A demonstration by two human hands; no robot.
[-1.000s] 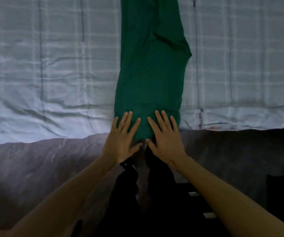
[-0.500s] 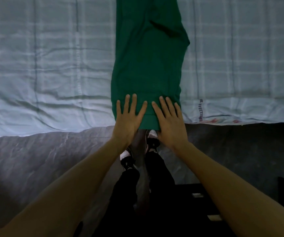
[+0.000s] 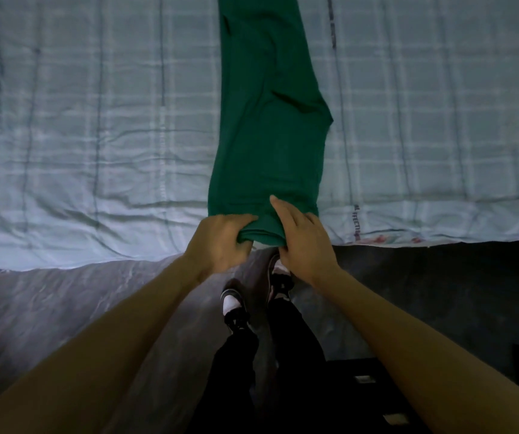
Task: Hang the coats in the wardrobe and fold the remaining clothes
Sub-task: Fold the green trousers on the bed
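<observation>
Two hands hold the near end of the green garment [image 3: 267, 136] in the head view, where half a second ago both lay flat on it with fingers spread. The left hand [image 3: 217, 242] now has its fingers curled round the bunched hem, which rolls up slightly under its grip. The right hand [image 3: 305, 239] grips the hem's right part, thumb stretched on top of the cloth and fingers bent at the edge. The garment lies as a long, narrow strip on the pale checked bedspread [image 3: 95, 120], running straight away from the person, its near end at the bed's edge as before. Below the hands, dark shoes [image 3: 234, 311] stand on the grey floor [image 3: 64, 308].
</observation>
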